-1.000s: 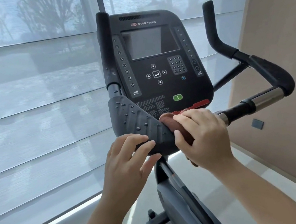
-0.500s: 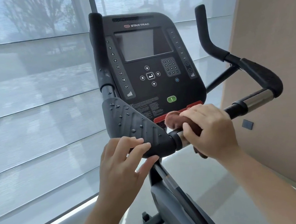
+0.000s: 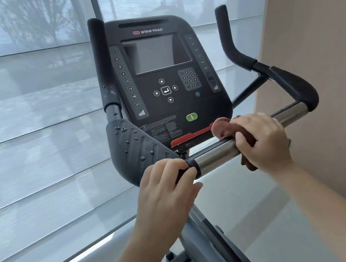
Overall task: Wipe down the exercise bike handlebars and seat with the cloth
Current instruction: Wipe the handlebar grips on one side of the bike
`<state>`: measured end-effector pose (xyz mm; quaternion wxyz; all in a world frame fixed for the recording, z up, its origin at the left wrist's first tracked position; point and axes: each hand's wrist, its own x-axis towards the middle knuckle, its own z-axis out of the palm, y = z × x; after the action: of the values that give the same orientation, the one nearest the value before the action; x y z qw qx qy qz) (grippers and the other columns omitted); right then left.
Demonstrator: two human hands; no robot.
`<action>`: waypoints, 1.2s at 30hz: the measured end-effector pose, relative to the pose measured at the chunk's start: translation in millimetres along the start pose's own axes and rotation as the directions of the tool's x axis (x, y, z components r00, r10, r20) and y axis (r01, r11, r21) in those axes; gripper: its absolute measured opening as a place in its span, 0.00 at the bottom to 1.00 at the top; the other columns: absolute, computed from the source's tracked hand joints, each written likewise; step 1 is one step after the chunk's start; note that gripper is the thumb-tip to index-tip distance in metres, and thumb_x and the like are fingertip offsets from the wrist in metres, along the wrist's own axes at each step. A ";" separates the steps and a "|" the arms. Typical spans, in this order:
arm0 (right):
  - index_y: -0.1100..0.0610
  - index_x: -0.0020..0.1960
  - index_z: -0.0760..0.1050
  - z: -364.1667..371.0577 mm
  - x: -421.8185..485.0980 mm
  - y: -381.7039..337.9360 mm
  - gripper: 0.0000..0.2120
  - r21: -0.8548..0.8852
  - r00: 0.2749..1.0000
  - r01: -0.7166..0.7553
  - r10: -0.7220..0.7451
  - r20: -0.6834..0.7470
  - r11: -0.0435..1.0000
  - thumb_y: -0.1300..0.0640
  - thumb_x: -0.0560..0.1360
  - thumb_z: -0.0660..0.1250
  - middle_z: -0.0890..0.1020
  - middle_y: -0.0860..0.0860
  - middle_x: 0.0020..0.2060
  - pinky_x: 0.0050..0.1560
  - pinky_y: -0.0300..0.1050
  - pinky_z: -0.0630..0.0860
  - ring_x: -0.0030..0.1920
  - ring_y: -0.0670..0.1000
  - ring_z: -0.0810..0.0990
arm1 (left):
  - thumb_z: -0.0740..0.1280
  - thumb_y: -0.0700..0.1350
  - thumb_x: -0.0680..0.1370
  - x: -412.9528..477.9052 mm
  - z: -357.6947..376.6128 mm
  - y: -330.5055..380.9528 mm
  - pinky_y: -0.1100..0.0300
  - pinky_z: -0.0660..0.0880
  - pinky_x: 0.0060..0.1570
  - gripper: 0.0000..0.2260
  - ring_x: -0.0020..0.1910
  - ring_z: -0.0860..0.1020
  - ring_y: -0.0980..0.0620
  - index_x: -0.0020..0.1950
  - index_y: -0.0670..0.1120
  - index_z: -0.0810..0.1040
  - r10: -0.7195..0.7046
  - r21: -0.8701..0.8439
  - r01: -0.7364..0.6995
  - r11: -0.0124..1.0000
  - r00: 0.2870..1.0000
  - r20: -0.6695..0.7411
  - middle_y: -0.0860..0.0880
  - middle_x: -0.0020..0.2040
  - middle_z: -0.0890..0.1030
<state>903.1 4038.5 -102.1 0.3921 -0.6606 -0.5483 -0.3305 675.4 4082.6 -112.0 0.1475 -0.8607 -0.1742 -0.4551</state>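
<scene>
Cloth (image 3: pixel 221 128) is being clutched around the handlebars (image 3: pixel 214 158) by the right hand (image 3: pixel 263 139) while the left hand (image 3: pixel 165 190) is clasping them.

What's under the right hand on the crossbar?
A bunched reddish-brown cloth, gripped by the right hand over the handlebar. Chrome shows either side; the stretch beneath the cloth is covered.

Both bare forearms reach forward from the lower edge. The left hand (image 3: pixel 169 189) curls its fingers over the handlebar (image 3: pixel 214 158), thumb beneath. The right hand (image 3: pixel 263 139), further right along it, sits knuckles-up, fingers wrapped round the cloth (image 3: pixel 221 127).
</scene>
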 end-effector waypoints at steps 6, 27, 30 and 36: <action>0.60 0.47 0.81 7.3 -1.8 9.6 0.16 0.038 0.989 -0.143 0.145 -0.037 0.989 0.54 0.72 0.56 0.83 0.56 0.44 0.52 0.48 0.71 0.47 0.57 0.79 | 0.70 0.45 0.71 23.9 26.9 26.8 0.54 0.73 0.43 0.08 0.45 0.77 0.46 0.47 0.43 0.80 0.000 0.010 -0.001 1.000 0.997 0.075 0.46 0.45 0.80; 0.57 0.43 0.81 -7.0 12.5 14.9 0.18 0.001 0.977 -0.163 0.161 0.143 0.987 0.51 0.70 0.54 0.83 0.52 0.40 0.47 0.49 0.71 0.43 0.57 0.77 | 0.72 0.40 0.70 32.1 35.0 35.6 0.57 0.74 0.35 0.05 0.37 0.77 0.48 0.45 0.43 0.81 -0.111 -0.014 0.111 0.994 0.993 0.027 0.48 0.41 0.81; 0.57 0.47 0.80 -3.0 6.2 -19.4 0.19 0.017 0.977 -0.152 0.147 0.154 0.988 0.50 0.70 0.54 0.82 0.53 0.42 0.48 0.50 0.72 0.44 0.56 0.77 | 0.73 0.35 0.67 29.9 29.6 33.7 0.56 0.74 0.36 0.09 0.38 0.78 0.47 0.45 0.41 0.81 -0.102 -0.049 0.105 0.993 0.993 0.056 0.46 0.41 0.81; 0.54 0.62 0.75 -28.7 14.3 -6.3 0.22 0.103 0.887 0.163 -0.191 0.420 0.981 0.46 0.74 0.54 0.80 0.52 0.57 0.64 0.56 0.64 0.59 0.53 0.77 | 0.73 0.33 0.66 21.2 14.9 24.8 0.52 0.75 0.41 0.10 0.44 0.76 0.43 0.46 0.39 0.80 -0.073 -0.052 0.074 0.996 0.997 0.020 0.42 0.43 0.80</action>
<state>899.3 4020.4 -75.1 0.2517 -0.6512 -0.6892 -0.1940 708.2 4070.0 -104.7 0.1064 -0.8613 -0.1953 -0.4568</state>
